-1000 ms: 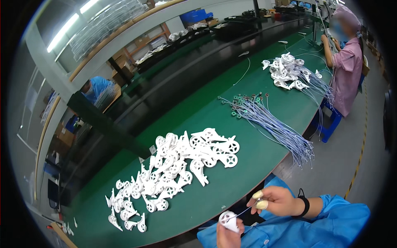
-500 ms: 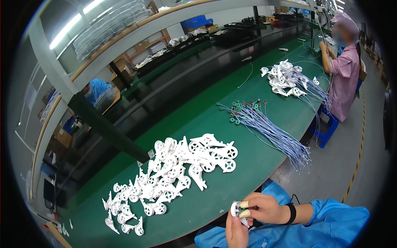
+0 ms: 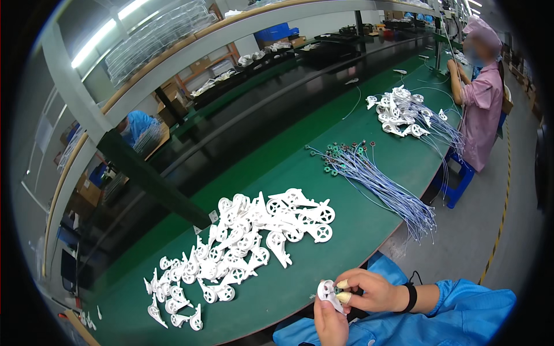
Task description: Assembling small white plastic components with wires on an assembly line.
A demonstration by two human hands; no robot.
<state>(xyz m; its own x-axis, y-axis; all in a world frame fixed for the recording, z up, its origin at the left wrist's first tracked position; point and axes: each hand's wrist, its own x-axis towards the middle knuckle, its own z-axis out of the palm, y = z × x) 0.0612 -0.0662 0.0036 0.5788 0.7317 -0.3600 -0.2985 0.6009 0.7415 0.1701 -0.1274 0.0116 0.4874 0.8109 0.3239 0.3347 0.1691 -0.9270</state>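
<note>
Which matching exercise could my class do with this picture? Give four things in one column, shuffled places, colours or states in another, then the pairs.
1. Left hand
2. Right hand
3. Cable bundle
4. Stool

A. Blue, beside a person in pink
B. Wearing cream finger covers and a black wristband
C. Partly on the green table, one end beyond its edge
D. Holding a white part, fingers uncovered

Pairs: 1-D, 2-B, 3-C, 4-A

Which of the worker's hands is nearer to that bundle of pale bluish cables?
The right. The right hand is below the cable bundle in the picture; the left hand, holding a white wheeled plastic part, is farther down and left.
</note>
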